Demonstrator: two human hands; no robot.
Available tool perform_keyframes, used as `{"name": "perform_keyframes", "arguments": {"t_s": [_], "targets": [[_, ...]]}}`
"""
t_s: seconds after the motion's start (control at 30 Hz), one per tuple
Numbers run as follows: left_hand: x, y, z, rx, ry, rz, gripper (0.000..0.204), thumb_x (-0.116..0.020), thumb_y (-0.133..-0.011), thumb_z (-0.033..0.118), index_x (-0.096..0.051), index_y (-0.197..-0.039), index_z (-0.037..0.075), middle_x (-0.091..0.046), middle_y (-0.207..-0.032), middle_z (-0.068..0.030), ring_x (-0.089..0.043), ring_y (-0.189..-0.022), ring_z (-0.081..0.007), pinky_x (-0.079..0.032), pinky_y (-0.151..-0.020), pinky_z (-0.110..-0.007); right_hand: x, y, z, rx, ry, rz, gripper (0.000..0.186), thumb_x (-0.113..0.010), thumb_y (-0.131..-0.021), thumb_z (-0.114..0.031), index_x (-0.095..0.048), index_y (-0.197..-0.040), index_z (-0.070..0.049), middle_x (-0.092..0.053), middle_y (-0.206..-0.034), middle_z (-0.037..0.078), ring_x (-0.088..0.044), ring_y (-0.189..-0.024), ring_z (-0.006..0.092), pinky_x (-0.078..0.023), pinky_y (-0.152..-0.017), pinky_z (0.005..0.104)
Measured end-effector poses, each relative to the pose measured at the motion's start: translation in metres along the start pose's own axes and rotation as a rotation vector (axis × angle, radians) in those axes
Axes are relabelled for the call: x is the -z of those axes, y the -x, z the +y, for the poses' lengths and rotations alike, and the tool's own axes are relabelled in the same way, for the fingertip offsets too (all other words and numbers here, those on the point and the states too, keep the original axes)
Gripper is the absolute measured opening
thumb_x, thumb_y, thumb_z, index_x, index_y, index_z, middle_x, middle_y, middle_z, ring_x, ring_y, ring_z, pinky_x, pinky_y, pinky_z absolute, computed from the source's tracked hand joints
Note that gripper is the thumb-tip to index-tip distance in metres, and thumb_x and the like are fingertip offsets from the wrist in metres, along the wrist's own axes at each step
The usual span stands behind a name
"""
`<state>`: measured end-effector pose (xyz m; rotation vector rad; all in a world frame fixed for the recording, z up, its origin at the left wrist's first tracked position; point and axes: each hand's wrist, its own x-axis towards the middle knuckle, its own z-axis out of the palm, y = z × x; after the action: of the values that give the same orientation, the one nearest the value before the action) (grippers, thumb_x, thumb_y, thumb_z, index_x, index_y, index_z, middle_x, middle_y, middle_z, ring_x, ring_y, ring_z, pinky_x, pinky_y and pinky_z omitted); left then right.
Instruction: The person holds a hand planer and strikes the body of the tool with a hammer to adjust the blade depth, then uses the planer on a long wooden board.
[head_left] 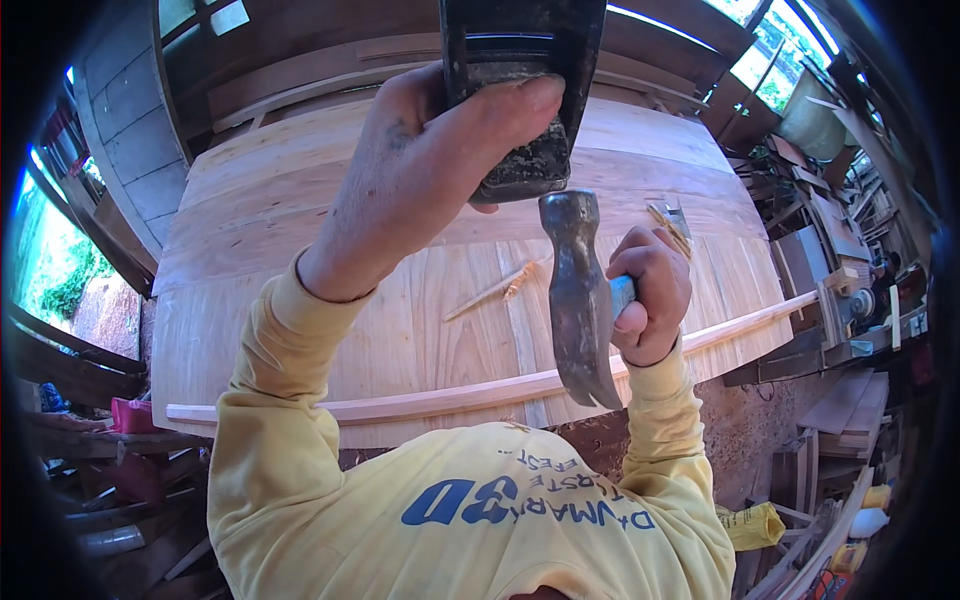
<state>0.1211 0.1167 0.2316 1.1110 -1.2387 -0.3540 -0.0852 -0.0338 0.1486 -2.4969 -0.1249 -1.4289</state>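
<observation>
Left hand (420, 170) wraps firmly around a dark metal plane (525, 165), the thumb laid across its face and pointing right; most of the fingers are hidden behind it. That forearm rises in a yellow sleeve (290, 330), bent at the elbow, so the plane is held high, close to the camera and above the wooden panel (370, 280). Along the panel's near side runs a long pale strip (440, 400), passing below both arms and reaching the right edge. Near the middle lies a thin stick (490, 295) with a curled shaving (518, 280) at its right end. Blue printed letters and figures cover the chest of the yellow shirt (400, 550), upside down from this view. Just right of centre, the hammer (575, 290) is lifted over the panel, its flat striking end away from the body and its claw curving back toward the person. Its blue-green handle sits in the right hand (655, 290), fingers curled tight into a fist, elbow bent. Beyond those knuckles are more wood shavings (672, 228). At far lower right, a yellow bag (755, 525) carries dark marks too small to read.
</observation>
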Motion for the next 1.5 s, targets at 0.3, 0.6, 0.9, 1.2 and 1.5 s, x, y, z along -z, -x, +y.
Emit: {"name": "perform_keyframes", "arguments": {"t_s": [0.3,0.6,0.9,1.2,1.5], "targets": [[-0.001,-0.002,-0.009,0.035,-0.042,-0.062,0.028,-0.058,-0.104,0.008,-0.062,-0.13,0.001,-0.074,-0.106,-0.0138,-0.076,-0.091,-0.0225,-0.062,-0.072,-0.032,0.004,-0.006,0.004,-0.006,0.089,-0.075,0.067,-0.048,-0.096,-0.073,-0.051,-0.081,-0.008,-0.048,-0.065,0.004,-0.047,-0.053,0.0239,-0.034,-0.055,0.0369],[-0.004,-0.003,-0.019,-0.008,-0.047,-0.069,0.031,-0.056,-0.104,0.009,-0.063,-0.134,0.005,-0.073,-0.111,-0.0099,-0.076,-0.089,-0.0206,-0.061,-0.057,-0.027,0.006,0.002,0.004,0.045,-0.055,0.026,0.066,-0.046,-0.098,-0.071,-0.052,-0.082,-0.007,-0.049,-0.065,0.005,-0.049,-0.054,0.0237,-0.035,-0.055,0.0377],[0.001,-0.009,-0.025,0.158,0.168,0.013,0.035,-0.063,-0.1,0.03,-0.066,-0.127,0.006,-0.075,-0.104,-0.0099,-0.076,-0.086,-0.022,-0.062,-0.071,-0.035,0.006,0.002,0.001,-0.052,0.001,-0.018,0.065,-0.047,-0.098,-0.07,-0.051,-0.079,-0.008,-0.048,-0.064,0.005,-0.048,-0.052,0.0249,-0.035,-0.057,0.0378],[-0.006,0.0,-0.014,0.01,0.078,0.071,0.042,-0.072,-0.093,0.045,-0.074,-0.102,0.004,-0.071,-0.085,0.0008,-0.066,-0.073,-0.0045,-0.051,-0.053,-0.021,0.002,0.004,0.0,-0.032,-0.022,-0.005,0.068,-0.047,-0.094,-0.076,-0.052,-0.08,-0.01,-0.048,-0.064,0.003,-0.047,-0.053,0.0222,-0.034,-0.057,0.0362],[-0.006,0.004,-0.013,0.081,0.133,0.078,0.037,-0.073,-0.095,0.039,-0.073,-0.101,0.003,-0.069,-0.084,0.002,-0.06,-0.074,-0.0026,-0.047,-0.059,-0.021,0.0,0.006,0.003,-0.033,-0.016,-0.013,0.068,-0.048,-0.093,-0.076,-0.052,-0.081,-0.01,-0.048,-0.064,0.003,-0.047,-0.054,0.0218,-0.034,-0.057,0.0362]]}}
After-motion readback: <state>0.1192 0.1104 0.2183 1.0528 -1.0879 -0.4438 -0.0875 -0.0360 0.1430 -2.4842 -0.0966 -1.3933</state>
